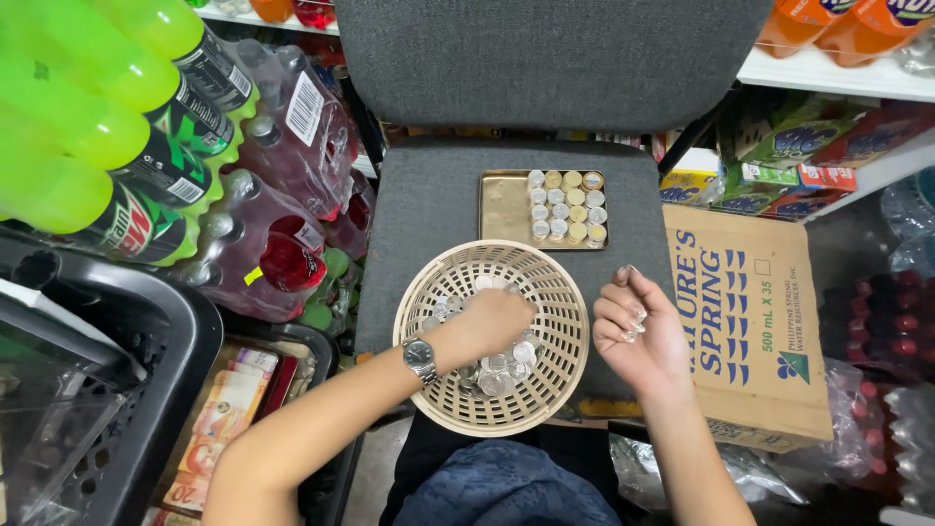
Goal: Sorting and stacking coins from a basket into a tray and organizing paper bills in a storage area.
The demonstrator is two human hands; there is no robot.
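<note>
Round cream plastic basket: set upright on the front part of a grey chair seat, mouth upward; being round, no long axis is shown. A heap of silver coins is held in its bottom.

Left hand: reached down into the basket, fingers curled among the coins; a wristwatch is worn on the wrist.

Right hand: held just beside the basket's right rim, fingers bent closed around a few coins.

Rectangular metal tray: laid flat behind the basket, long axis running left to right. Coin stacks, silver and gold, are ranked in its right half.

Cardboard box: stood to the right of the chair.

Bottled drinks: stacked at the left.
</note>
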